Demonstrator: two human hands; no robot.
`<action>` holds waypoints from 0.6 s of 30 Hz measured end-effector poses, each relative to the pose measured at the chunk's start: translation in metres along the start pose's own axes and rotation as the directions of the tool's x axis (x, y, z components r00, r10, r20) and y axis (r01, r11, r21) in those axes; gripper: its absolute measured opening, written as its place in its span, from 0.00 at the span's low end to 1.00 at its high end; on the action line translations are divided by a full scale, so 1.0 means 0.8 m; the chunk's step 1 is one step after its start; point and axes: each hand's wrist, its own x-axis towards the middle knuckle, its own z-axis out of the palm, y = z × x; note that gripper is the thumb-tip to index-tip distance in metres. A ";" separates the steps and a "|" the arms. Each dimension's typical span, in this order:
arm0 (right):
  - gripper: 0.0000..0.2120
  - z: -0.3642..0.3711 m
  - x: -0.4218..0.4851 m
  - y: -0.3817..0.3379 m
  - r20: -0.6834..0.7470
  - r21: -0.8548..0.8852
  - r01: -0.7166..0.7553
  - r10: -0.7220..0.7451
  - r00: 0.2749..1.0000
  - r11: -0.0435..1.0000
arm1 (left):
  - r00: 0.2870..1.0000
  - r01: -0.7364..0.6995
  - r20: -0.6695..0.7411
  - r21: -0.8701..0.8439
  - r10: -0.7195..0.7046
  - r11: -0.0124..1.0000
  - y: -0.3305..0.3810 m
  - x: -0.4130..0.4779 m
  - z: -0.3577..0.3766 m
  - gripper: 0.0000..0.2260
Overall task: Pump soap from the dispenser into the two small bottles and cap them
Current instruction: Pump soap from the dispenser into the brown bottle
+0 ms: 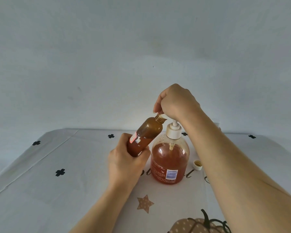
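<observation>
- The tabletop [57,190] had a white cloth with black clovers and a pumpkin print on it.
- The dispenser [170,158] stood upright mid-table, roughly two-thirds full of amber soap.
- The small bottle [146,133] was up off the cloth, just left of the dispenser. It was tilted, with its bare neck right against the spout [163,116]. I only saw this one bottle.
- Hands: the left hand [124,163] was wrapped round the bottle's lower half, and the right hand [175,101] was curled over the pump top.
- The cap [197,164] lay open side up, just right of the dispenser's base.
- My worries: that tilted neck could slide off the spout mid-press and dump soap on the cloth. The brown plastic hid the fill level, so overflow seemed easy. Nothing steadied the dispenser's base either, so an off-centre push might rock it.
</observation>
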 end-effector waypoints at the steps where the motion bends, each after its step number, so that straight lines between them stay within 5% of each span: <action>1: 0.14 0.000 0.000 -0.001 0.002 -0.014 0.004 -0.004 1.000 1.000 | 1.000 0.003 -0.006 -0.003 -0.003 1.000 0.001 0.000 -0.001 0.09; 18: 0.16 0.002 0.001 0.004 -0.004 0.065 -0.020 0.020 1.000 0.998 | 0.999 0.017 -0.040 0.068 -0.015 0.998 0.009 -0.006 -0.005 0.10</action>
